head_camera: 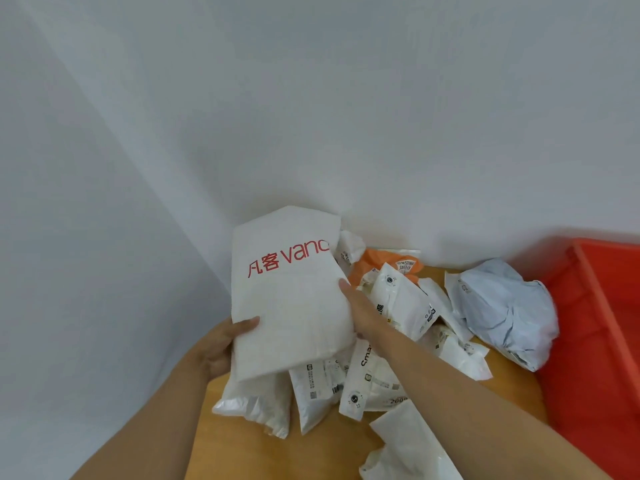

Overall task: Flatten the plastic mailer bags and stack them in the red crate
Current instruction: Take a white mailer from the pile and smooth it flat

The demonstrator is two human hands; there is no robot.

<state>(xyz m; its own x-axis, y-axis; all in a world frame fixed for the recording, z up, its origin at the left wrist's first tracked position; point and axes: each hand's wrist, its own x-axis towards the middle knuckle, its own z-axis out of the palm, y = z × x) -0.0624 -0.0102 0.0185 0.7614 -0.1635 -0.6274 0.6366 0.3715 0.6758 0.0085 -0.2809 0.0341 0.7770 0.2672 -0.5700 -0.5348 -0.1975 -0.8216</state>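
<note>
One large white mailer bag (291, 299) with red lettering, held up off the bench (512, 386), tilted, top end toward the wall (311, 98). Two bare hands on it. Left hand (225, 344) at the lower left edge, thumb curled over the front face, fingers hidden behind, gripping the bag. Right hand (360, 306) against the right edge, thumb tip on the front face, remaining fingers out of sight behind the bag, apparently pinching the edge. Both forearms reaching in from the bottom of the view, right forearm crossing above the pile.

Beneath and to the right, a loose pile of crumpled bags on the wooden bench: about six white printed bags (398, 306) overlapping one another, exact number hard to tell; one orange bag (381, 261) at the back, near the wall; one pale blue crumpled bag (505, 310) at the right, just beside the crate; one more white bag (408, 445) at the near edge, under the right forearm.

One red crate (606, 323) at the far right, partly cut off by the view edge, only its red walls and floor showing in the visible part
</note>
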